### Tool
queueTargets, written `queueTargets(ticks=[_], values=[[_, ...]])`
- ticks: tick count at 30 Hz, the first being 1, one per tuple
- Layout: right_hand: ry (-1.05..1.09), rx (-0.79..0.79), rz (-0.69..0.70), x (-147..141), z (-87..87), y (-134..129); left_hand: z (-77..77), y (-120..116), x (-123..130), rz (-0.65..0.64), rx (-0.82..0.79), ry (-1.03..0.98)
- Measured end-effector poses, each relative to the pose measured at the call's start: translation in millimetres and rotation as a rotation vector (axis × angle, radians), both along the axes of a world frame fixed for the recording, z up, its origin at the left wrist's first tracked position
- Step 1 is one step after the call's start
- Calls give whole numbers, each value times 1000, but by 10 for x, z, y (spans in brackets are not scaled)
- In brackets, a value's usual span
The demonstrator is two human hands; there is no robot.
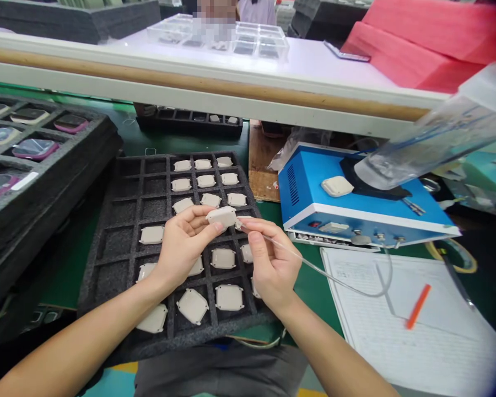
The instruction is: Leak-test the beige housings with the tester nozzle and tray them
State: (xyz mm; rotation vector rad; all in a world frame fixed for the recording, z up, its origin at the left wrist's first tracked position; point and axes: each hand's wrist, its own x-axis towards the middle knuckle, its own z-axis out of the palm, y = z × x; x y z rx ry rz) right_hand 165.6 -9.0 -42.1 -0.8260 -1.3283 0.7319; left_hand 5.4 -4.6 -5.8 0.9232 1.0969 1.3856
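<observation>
Over a black foam tray (112, 242), my left hand (184, 240) pinches a beige square case (222, 218) by its edge, thumb in front. My right hand (273, 259) is closed on the end of a clear thin tube (334, 277), close to the right edge of that case. The tube's tip is hidden by the fingers. From there the tube curves to a fitting on the front of a blue box (301, 187). Several more beige cases (223, 258) lie in the tray's compartments, while its upper left compartments hold none.
Another foam tray (53, 171) with watch-like devices stands at the left. A clear cylinder (434, 132) and a beige case (337, 186) rest on the blue box. Papers (372, 331) with an orange marker (418, 306) lie right. A shelf edge (215, 88) crosses behind; a person is beyond.
</observation>
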Motion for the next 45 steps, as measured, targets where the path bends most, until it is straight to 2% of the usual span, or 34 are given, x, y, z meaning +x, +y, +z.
queueTargets(ticks=[31, 45], values=[[19, -5, -4, 8, -13, 27, 56, -56, 7, -26, 14, 98], [24, -9, 1, -15, 13, 64, 78, -44, -1, 10, -4, 168]])
